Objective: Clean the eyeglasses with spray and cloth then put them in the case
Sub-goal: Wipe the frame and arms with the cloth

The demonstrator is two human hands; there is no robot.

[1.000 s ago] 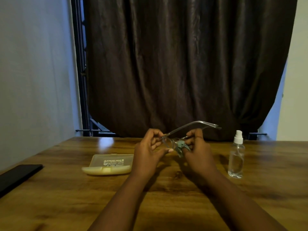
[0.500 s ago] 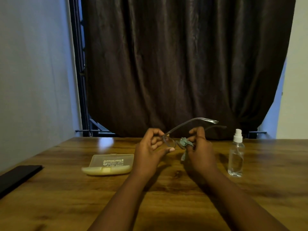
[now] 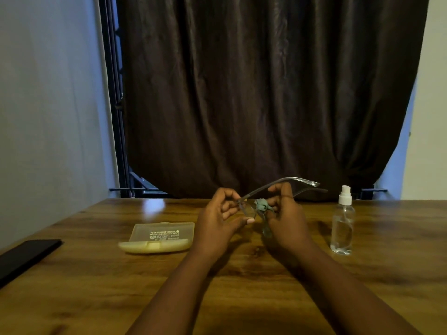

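The eyeglasses (image 3: 278, 189) are held above the wooden table, temples unfolded and pointing away toward the right; thin greyish frame, clear lenses. A small grey-green cloth (image 3: 262, 205) is bunched against one lens, a tail hanging down. The clear spray bottle (image 3: 343, 226), white nozzle, part-filled, stands upright to the right, apart from the glasses. The translucent yellowish case (image 3: 159, 238) lies flat to the left, closed.

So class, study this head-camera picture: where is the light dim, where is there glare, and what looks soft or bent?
Head view: dim overall, the curtain nearly black; a pale glare patch on the table at its far left; the cloth and eyeglasses between the left hand and right hand look soft; the window frame leans from wide-angle distortion.
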